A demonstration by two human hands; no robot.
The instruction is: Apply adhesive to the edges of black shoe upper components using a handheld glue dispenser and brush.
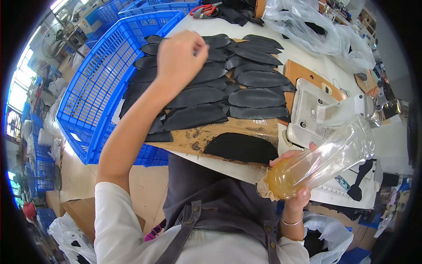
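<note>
My left hand is raised over the far left rows of black curved pieces, its fingers curled closed. Whatever they may pinch is hidden or too small to name. My right hand grips a clear plastic bottle from below, thumb on the near side, fingertips showing behind. The bottle lies tilted, with yellowish stuff and a ragged crusted edge at its lower left end. Overlapping rows of the pieces cover a stained brown board. One matte black piece lies apart at the board's near edge, just left of the bottle.
A blue plastic crate stands left of the table. Right of the board sits a white machine beside an orange-brown board. Clear plastic bags and red-handled cutters lie at the back. A ruler is at right.
</note>
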